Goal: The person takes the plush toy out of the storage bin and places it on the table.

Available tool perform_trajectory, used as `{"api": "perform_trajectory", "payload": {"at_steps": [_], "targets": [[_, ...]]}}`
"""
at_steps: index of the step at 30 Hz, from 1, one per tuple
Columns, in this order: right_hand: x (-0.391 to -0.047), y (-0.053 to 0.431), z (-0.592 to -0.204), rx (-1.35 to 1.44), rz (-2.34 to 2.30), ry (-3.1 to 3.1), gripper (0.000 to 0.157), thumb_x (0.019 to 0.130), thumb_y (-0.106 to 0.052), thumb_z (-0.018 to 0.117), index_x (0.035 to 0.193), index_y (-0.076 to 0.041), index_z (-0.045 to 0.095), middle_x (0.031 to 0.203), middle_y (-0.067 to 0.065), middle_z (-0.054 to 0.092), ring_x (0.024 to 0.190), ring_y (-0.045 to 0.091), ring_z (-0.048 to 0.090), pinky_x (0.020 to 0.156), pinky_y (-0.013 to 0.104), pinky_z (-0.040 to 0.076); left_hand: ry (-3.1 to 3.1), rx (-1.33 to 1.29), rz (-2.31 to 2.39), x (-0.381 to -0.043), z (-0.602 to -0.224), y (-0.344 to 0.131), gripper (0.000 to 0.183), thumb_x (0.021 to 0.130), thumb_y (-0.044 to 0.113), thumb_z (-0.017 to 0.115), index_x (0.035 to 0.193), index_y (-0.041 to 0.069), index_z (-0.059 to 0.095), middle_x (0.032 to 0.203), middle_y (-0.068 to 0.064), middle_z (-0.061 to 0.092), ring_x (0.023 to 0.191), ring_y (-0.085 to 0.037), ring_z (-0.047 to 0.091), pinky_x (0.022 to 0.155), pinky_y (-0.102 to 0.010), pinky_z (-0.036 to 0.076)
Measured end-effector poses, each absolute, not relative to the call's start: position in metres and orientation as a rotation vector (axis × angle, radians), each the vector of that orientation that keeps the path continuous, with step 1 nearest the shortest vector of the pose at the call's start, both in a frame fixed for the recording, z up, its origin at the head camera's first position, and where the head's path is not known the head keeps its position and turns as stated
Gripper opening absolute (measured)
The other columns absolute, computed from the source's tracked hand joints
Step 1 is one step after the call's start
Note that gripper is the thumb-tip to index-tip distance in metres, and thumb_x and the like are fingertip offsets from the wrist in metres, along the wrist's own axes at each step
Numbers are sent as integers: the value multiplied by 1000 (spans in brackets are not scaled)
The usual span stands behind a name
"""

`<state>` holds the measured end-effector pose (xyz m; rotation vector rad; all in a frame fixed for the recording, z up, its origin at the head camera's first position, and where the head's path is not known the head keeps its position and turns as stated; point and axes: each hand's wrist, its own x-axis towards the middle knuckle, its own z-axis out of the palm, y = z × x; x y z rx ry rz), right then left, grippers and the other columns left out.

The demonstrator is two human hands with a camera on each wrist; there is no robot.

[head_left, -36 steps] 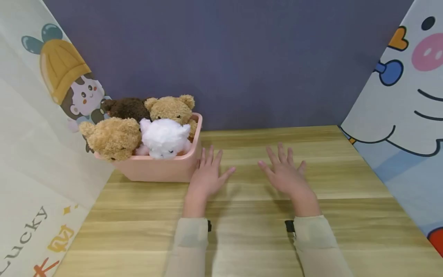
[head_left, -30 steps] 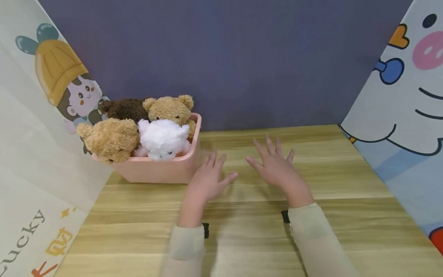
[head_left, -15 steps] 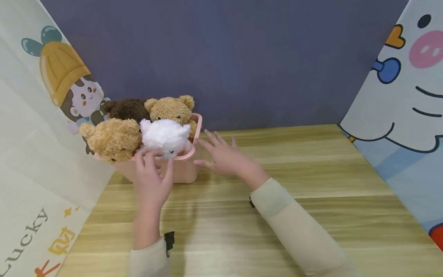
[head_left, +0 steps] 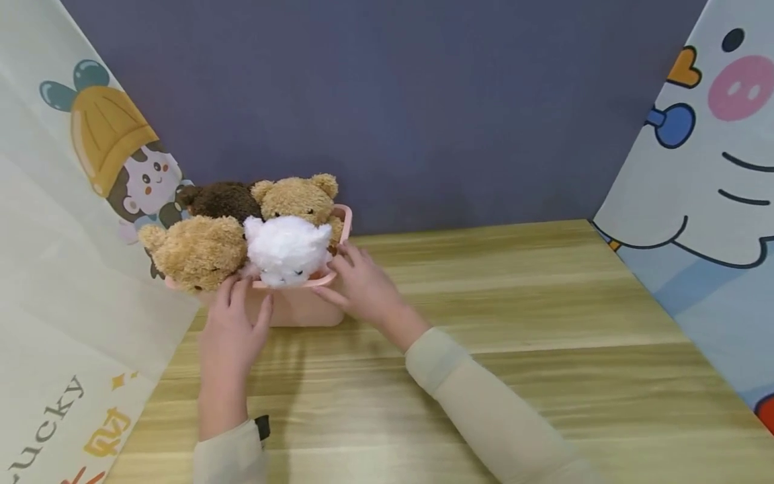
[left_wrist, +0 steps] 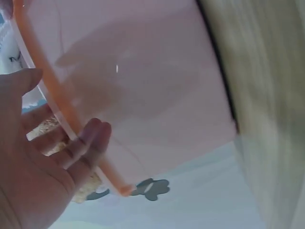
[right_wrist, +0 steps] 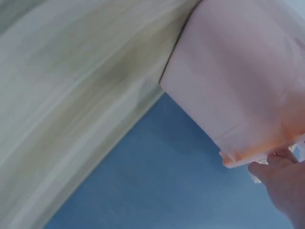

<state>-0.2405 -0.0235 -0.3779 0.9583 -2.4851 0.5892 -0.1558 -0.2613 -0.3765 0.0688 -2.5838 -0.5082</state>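
Observation:
A pink plastic storage bin stands on the table at left. Above its rim show the heads of plush toys: a tan bear and a white plush in front, a dark brown plush and another tan bear behind. My left hand is at the front rim below the front bear, its fingers loosely bent around the edge in the left wrist view. At the bin's right front corner, my right hand grips the rim, fingers over the edge and thumb in front; its inner fingertips are hidden.
The wood-grain table extends to the right of the bin. Behind it rises a dark blue-grey wall. Printed cartoon panels flank it, one on the left close to the bin and one on the right.
Both hands have moved left from the bare table to the bin's rim. The right hand has taken hold of the right corner. The bin and plush toys keep their places.

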Motion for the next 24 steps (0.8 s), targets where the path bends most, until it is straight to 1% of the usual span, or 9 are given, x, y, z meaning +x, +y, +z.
{"api": "perform_trajectory", "payload": {"at_steps": [4, 7, 9, 11, 13, 15, 18, 21, 24], "targets": [[-240, -29, -385, 909, 664, -2399, 47, 100, -54, 71, 121, -12, 67, 140, 18, 56, 119, 29, 66, 97, 38, 65, -2366, 18, -609, -156, -385, -266, 41, 105, 22, 66, 139, 0, 66, 147, -22, 60, 102, -36, 66, 79, -44, 61], [-240, -31, -386, 896, 691, -2388, 47, 100, -54, 71, 122, -13, 67, 141, 19, 55, 112, 26, 68, 89, 33, 67, -2101, 37, -691, -158, -381, -277, 27, 101, 13, 69, 121, -4, 75, 115, -18, 72, 74, -13, 55, 67, -17, 44], [-240, -31, -385, 882, 704, -2411, 47, 100, -55, 70, 123, -14, 66, 142, 19, 54, 108, 25, 69, 86, 32, 67, -1950, 103, -750, -162, -374, -288, 23, 100, 12, 68, 113, -4, 77, 97, -4, 69, 69, -3, 47, 64, -9, 36], [-240, -31, -385, 866, 721, -2444, 48, 100, -55, 70, 123, -14, 66, 145, 19, 52, 108, 25, 70, 85, 32, 68, -1874, 210, -838, -166, -367, -303, 25, 103, 16, 64, 114, -2, 77, 97, 12, 59, 75, 5, 44, 68, -5, 37], [-240, -30, -384, 846, 739, -2477, 48, 100, -57, 68, 125, -15, 65, 148, 19, 50, 109, 26, 70, 86, 33, 68, -1878, 334, -941, -174, -364, -320, 31, 107, 23, 57, 123, 3, 74, 112, 19, 54, 89, 6, 47, 76, -7, 43], [-240, -29, -384, 835, 751, -2502, 49, 101, -57, 68, 126, -15, 65, 150, 19, 49, 111, 27, 70, 88, 34, 68, -1987, 448, -1057, -180, -364, -338, 41, 112, 31, 46, 142, 11, 65, 137, 11, 55, 113, -3, 52, 94, -18, 49], [-240, -28, -386, 837, 763, -2517, 49, 101, -56, 68, 126, -15, 65, 151, 19, 48, 112, 27, 70, 90, 35, 67, -2221, 521, -1260, -189, -368, -363, 55, 115, 39, 27, 168, 23, 33, 174, -4, 29, 152, -23, 38, 124, -41, 41], [-240, -29, -388, 855, 788, -2521, 48, 101, -55, 68, 126, -14, 64, 152, 18, 47, 111, 27, 70, 90, 34, 67, -2387, 460, -1456, -194, -376, -381, 63, 114, 47, 14, 173, 28, -1, 182, -5, -1, 166, -34, 12, 134, -63, 23], [-240, -30, -390, 883, 816, -2512, 46, 102, -54, 68, 128, -15, 65, 151, 17, 47, 114, 25, 68, 92, 33, 66, -2373, 348, -1624, -199, -386, -389, 64, 113, 49, 9, 171, 31, -10, 181, -8, -7, 166, -41, 9, 131, -71, 19]]}}
